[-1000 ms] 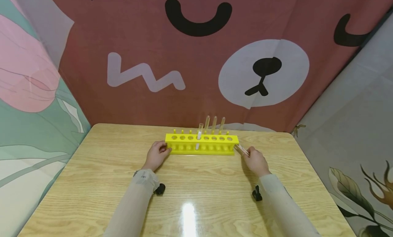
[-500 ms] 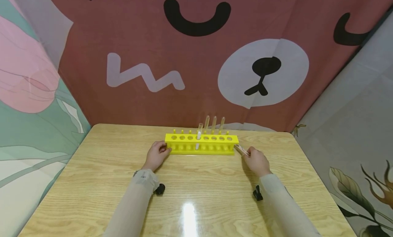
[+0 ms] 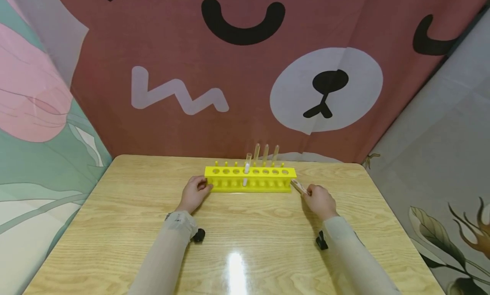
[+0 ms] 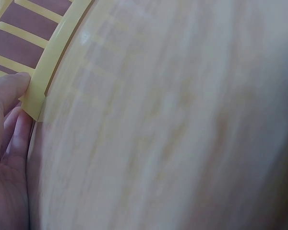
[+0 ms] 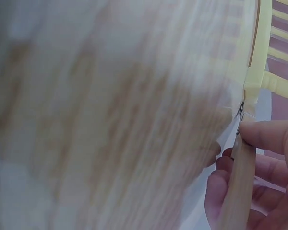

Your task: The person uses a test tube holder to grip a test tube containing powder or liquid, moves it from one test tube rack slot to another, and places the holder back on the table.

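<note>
A yellow test tube rack (image 3: 250, 172) stands near the back of the table. One upright test tube (image 3: 246, 163) with something white inside sits in a middle hole. Three clear test tubes (image 3: 266, 152) stand upside down on the rear pegs. My left hand (image 3: 194, 194) holds the rack's left end, its thumb (image 4: 12, 88) on the base's edge in the left wrist view. My right hand (image 3: 320, 200) grips a wooden test tube clamp (image 5: 240, 179) beside the rack's right end. Whether the clamp's tip touches the rack, I cannot tell.
The light wooden table (image 3: 229, 227) carries a bright glare spot near its front. A brown printed cloth (image 3: 183, 129) hangs right behind the table's back edge. More printed cloths hang at both sides. A black wrist camera (image 3: 321, 240) sits below each sleeve cuff.
The clamp in my right hand has turned slightly, showing a different face. Both hands and the rack keep their places; the head view has shifted a little.
</note>
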Available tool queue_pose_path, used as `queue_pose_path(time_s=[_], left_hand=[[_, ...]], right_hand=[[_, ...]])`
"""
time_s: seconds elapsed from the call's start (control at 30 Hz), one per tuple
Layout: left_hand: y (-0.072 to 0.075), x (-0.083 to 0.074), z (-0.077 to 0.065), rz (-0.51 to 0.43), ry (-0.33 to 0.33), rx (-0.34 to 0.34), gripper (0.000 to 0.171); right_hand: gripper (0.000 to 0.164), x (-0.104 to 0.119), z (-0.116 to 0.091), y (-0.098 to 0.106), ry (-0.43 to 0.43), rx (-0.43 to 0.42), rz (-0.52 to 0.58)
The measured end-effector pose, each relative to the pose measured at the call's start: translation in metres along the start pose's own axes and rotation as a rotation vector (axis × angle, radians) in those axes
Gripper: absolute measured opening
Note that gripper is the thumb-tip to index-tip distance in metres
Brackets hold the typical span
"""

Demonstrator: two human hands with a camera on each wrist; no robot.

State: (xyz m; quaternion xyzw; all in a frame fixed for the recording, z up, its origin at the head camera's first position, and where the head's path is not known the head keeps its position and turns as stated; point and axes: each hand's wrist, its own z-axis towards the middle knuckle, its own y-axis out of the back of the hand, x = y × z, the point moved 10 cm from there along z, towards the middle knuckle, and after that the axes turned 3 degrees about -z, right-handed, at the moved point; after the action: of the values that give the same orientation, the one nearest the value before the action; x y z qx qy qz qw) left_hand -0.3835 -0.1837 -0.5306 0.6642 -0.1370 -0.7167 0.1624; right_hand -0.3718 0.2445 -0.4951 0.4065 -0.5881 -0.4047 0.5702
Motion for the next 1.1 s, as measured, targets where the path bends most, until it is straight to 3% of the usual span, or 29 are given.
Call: queue_pose_path(time_s=[1.1], left_hand=[[-0.0016, 0.0016, -0.0002, -0.004, 0.011, 0.005, 0.036]], right_hand=[[0.015, -0.0020, -0.0028, 0.0012, 0.005, -0.014, -0.029]])
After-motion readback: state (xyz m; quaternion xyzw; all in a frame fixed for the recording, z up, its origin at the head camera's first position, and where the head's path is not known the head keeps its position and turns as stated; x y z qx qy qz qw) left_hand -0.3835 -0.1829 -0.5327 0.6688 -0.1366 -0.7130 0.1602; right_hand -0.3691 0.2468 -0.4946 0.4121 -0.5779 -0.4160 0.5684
